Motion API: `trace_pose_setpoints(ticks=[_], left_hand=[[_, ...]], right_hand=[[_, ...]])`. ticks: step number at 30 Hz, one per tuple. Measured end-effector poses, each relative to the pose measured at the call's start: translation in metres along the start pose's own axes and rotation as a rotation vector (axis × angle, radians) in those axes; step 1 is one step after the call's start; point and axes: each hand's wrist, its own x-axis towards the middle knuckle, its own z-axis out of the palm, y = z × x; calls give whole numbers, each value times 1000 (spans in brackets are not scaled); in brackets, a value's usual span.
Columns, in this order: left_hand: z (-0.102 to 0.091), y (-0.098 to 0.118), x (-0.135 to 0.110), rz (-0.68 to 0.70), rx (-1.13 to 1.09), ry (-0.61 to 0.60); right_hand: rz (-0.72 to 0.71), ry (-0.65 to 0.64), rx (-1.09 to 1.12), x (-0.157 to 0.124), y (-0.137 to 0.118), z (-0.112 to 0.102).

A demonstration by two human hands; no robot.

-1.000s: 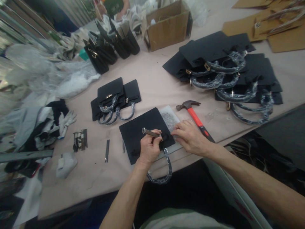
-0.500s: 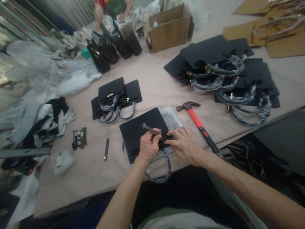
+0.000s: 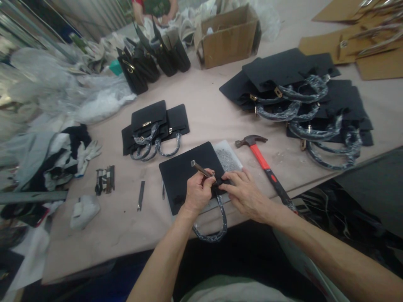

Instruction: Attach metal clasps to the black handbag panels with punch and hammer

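A black bag panel lies flat before me, partly over a white slab with a speckled grey top. From its near edge a dark handle wrapped in clear plastic hangs in a loop. My left hand is closed round a metal punch-like rod, held slanted with its lower end at small hardware by the handle's base. My right hand grips the panel's right edge beside that spot, thumb and fingers pressing on it. The fingers partly hide the contact point.
A claw hammer with a red and black grip lies to the right. Metal tools and a single flat one are on the left. Stacked black bag pieces, a cardboard box and a co-worker's arms are farther back.
The view has shifted slightly. Both hands keep their hold, and the rod stays at the same place on the panel.
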Motion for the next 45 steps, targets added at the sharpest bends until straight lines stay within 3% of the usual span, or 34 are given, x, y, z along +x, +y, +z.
trace_pose_setpoints(ticks=[6,14,18,23,27,29,32,34,40,42,45], left_hand=[[2,0,-2,62,62,10],[9,-2,-10,228,170,47],[11,-4,-12,230,172,55],[15,-5,-14,262,193,72],[17,-4,-15,297,223,99],[18,-4,-14,297,232,104],[19,-5,-15,276,239,94],[20,-6,-15,269,234,85],[22,-5,-17,223,196,76],[22,-3,-16,217,192,70],[21,-1,-15,237,189,75]], right_hand=[[-6,18,-47,-3,-1,7],[-78,71,-138,-33,2,24],[-31,189,-131,-46,2,17],[238,421,-225,-61,24,-1],[511,384,-263,-64,48,-17],[660,326,-124,-60,55,-25],[890,247,310,-45,59,-37],[947,188,545,-31,58,-44],[896,133,776,0,23,-79],[803,210,670,-5,0,-99],[497,400,240,-23,-34,-125]])
